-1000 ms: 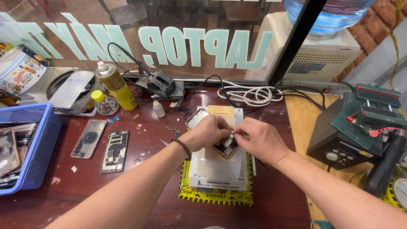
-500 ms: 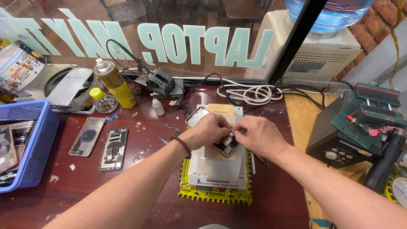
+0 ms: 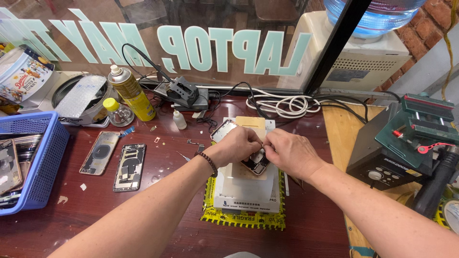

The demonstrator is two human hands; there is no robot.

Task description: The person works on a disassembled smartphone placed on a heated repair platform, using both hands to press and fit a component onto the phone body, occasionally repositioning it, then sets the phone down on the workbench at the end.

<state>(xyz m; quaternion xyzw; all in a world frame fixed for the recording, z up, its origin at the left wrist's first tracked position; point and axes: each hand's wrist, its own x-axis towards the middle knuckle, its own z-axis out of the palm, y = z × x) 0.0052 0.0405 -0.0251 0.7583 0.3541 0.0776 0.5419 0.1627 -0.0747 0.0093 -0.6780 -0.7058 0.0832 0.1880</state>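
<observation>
Both hands meet at the middle of the dark red surface [image 3: 158, 224], over a white slab-like work pad [image 3: 246, 191] that lies on a yellow and black mat [image 3: 244, 220]. Left hand [image 3: 237, 145] has its fingers curled down onto an opened phone [image 3: 258, 164]; a dark bead bracelet [image 3: 209, 161] sits at that wrist. Right hand [image 3: 287, 152] comes in from the other side, fingertips pinched together at the phone's upper edge, just touching the left hand's fingers. What the right grip pinches is too small to tell; left grip is closed on the phone body. The phone rests on the work pad, tilted, only its lower corner with internal parts showing between the hands.

Left of the hands, well apart: two phone housings [image 3: 129, 167] lie flat, side by side. A blue plastic basket [image 3: 43, 162] at the far left edge holds more phone parts. Behind them stand a yellow spray can [image 3: 131, 93] and a small clear bottle with a yellow cap [image 3: 117, 111]. A small white dropper bottle [image 3: 179, 119] stands near a black stand with cables [image 3: 184, 93]. Coiled white cable [image 3: 282, 105] lies behind the hands. At the right, on a lighter wooden board [image 3: 342, 129], sits a dark machine with a green clamp top [image 3: 406, 138].
</observation>
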